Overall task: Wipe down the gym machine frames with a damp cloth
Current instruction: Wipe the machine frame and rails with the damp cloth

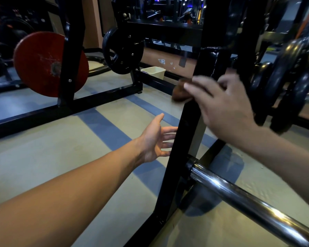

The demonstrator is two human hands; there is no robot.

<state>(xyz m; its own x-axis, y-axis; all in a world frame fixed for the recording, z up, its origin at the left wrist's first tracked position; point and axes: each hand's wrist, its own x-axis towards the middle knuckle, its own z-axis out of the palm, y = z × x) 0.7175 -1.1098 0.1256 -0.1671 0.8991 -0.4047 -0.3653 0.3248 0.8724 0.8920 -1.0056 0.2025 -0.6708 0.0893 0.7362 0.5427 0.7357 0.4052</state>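
Head view: right hand, blurred, pinching brown cloth against black upright of the frame; left hand spread, empty, just beside the upright lower down. Best to keep cloth flat on the post, stroke full length, steady with left, avoid chrome bar.
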